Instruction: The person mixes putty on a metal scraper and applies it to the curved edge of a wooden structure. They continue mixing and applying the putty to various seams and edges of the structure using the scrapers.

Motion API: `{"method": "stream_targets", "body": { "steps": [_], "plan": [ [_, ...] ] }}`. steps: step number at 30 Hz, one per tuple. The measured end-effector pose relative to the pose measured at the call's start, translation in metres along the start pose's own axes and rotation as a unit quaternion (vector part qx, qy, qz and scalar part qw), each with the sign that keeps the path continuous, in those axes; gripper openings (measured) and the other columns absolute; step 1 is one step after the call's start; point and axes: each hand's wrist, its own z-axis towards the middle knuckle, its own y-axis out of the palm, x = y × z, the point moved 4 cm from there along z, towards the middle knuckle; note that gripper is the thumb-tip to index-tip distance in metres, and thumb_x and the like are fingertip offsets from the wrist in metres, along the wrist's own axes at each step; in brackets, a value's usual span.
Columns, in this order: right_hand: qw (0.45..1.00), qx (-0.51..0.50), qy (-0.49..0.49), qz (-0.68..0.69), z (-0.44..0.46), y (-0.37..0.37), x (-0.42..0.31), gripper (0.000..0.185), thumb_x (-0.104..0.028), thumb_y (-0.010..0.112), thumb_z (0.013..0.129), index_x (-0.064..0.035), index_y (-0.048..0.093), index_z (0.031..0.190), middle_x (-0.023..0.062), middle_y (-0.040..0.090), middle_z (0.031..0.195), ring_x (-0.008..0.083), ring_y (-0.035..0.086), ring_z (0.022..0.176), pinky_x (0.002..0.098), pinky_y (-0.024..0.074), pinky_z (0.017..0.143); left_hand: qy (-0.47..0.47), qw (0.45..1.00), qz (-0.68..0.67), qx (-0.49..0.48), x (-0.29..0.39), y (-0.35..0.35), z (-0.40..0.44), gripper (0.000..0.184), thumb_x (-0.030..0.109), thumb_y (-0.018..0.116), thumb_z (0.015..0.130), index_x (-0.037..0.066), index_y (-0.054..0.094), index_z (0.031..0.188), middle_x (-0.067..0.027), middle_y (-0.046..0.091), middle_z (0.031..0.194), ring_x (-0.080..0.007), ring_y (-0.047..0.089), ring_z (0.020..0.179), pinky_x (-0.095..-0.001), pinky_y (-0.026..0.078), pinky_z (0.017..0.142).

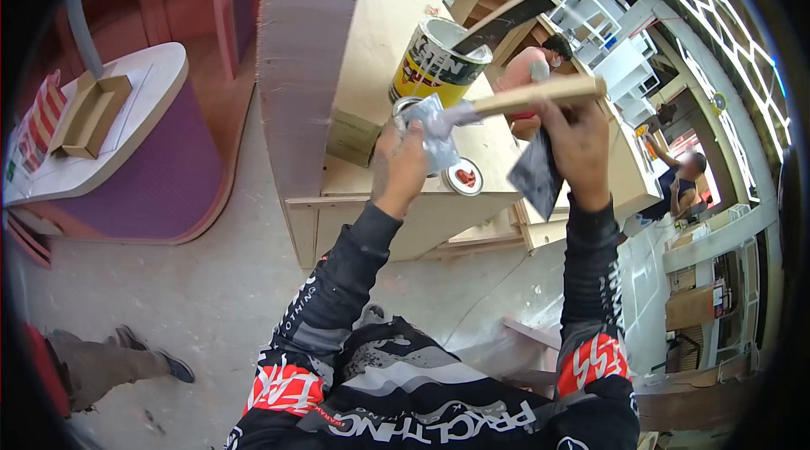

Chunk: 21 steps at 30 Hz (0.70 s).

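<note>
My left hand (400,165) is closed around a crinkled, pale plastic bag (439,136) at the near side of the wooden counter. My right hand (582,142) grips a wooden stick (540,97), whose pale-smeared left end touches the bag. A dark, flat square sheet (538,173) hangs below the fingers of my right hand. Just beyond the bag stands a yellow and black paint can (434,66) with a dark flat blade (504,21) leaning out of its mouth. A small round lid with red paste (464,177) lies on the counter, right of my left hand.
A cardboard box (353,136) sits left of the can. A white-topped purple counter (160,113) with an open carton (94,117) stands at left. Another person's legs (105,366) show at lower left; two people (525,69) (679,184) are at right.
</note>
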Motion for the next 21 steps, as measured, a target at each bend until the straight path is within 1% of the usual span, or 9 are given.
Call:
{"method": "stream_targets", "body": {
  "steps": [2,6,14,15,17,18,19,20,21],
  "plan": [
    [0.998,-0.006,0.049,-0.040,0.018,0.007,-0.011,0.039,-0.029,0.073,0.088,0.0064,0.066,0.104,0.0123,0.069,0.091,0.0137,0.062,0.079,0.0291,0.0493,0.075,0.034,0.999,-0.031,0.003,0.007,-0.012,-0.002,0.030,0.024,0.051,0.100,0.001,0.063,0.114,-0.0101,0.067,0.099,-0.0155,0.060,0.088,-0.0296,0.047,0.083],
    [0.997,0.024,0.034,-0.059,0.031,-0.009,0.008,0.045,-0.038,0.070,0.089,0.0064,0.069,0.097,0.0138,0.071,0.082,0.0142,0.063,0.075,0.0273,0.0497,0.072,0.078,0.993,-0.082,0.012,0.002,-0.003,-0.015,0.028,0.021,0.050,0.100,-0.001,0.063,0.113,-0.0042,0.066,0.099,-0.0101,0.057,0.088,-0.0276,0.046,0.081],
    [0.997,0.003,0.070,0.032,0.035,0.023,0.078,0.042,-0.036,0.070,0.089,0.0042,0.070,0.100,0.0136,0.072,0.084,0.0138,0.064,0.071,0.0281,0.0505,0.067,0.098,0.989,-0.105,0.043,0.003,-0.020,-0.035,0.028,0.020,0.053,0.099,-0.001,0.062,0.115,-0.0035,0.065,0.103,-0.0108,0.057,0.092,-0.0267,0.045,0.086],
    [0.998,0.011,0.047,0.037,0.036,0.033,0.093,0.046,-0.041,0.069,0.087,0.0031,0.070,0.101,0.0189,0.071,0.083,0.0219,0.067,0.072,0.0329,0.0515,0.069,0.106,0.991,-0.072,0.038,0.003,-0.021,-0.034,0.029,0.020,0.053,0.100,-0.002,0.061,0.116,-0.0044,0.065,0.104,-0.0115,0.057,0.093,-0.0268,0.045,0.086],
    [0.989,-0.094,0.093,-0.069,0.028,0.061,0.133,0.052,-0.047,0.067,0.085,0.0018,0.071,0.101,0.0238,0.069,0.082,0.0320,0.068,0.074,0.0379,0.0518,0.071,0.116,0.992,-0.034,0.031,0.007,-0.020,-0.034,0.030,0.021,0.053,0.100,-0.003,0.061,0.117,-0.0053,0.065,0.105,-0.0121,0.058,0.094,-0.0269,0.045,0.087],
    [0.962,-0.155,0.175,-0.141,0.017,0.059,0.114,0.050,-0.041,0.065,0.090,0.0056,0.067,0.107,0.0168,0.071,0.091,0.0185,0.065,0.082,0.0315,0.0501,0.077,0.133,0.991,0.019,0.023,0.015,-0.018,-0.036,0.031,0.021,0.052,0.100,-0.003,0.061,0.118,-0.0069,0.066,0.106,-0.0130,0.058,0.096,-0.0271,0.045,0.088],
    [0.971,-0.155,0.165,-0.076,0.005,0.062,0.132,0.048,-0.041,0.063,0.090,0.0043,0.068,0.106,0.0188,0.071,0.092,0.0201,0.065,0.081,0.0325,0.0501,0.077,0.151,0.986,0.073,0.012,0.024,-0.017,-0.038,0.033,0.021,0.051,0.101,-0.004,0.060,0.119,-0.0085,0.066,0.108,-0.0140,0.059,0.099,-0.0274,0.045,0.089],
    [0.984,-0.103,0.145,0.009,-0.013,0.057,0.148,0.048,-0.042,0.066,0.086,0.0034,0.070,0.102,0.0220,0.070,0.084,0.0304,0.067,0.075,0.0372,0.0514,0.072,0.156,0.984,0.081,0.007,0.032,-0.016,-0.039,0.033,0.021,0.051,0.101,-0.004,0.060,0.119,-0.0085,0.066,0.108,-0.0140,0.059,0.099,-0.0274,0.045,0.089],
    [0.970,-0.118,0.211,0.029,-0.034,0.044,0.140,0.041,-0.034,0.068,0.087,0.0036,0.070,0.104,0.0159,0.071,0.084,0.0211,0.066,0.075,0.0325,0.0513,0.071,0.216,0.965,0.147,0.004,0.044,-0.014,-0.043,0.030,0.015,0.052,0.099,-0.004,0.060,0.121,-0.0108,0.066,0.110,-0.0153,0.060,0.102,-0.0284,0.045,0.090]
  ]
}}
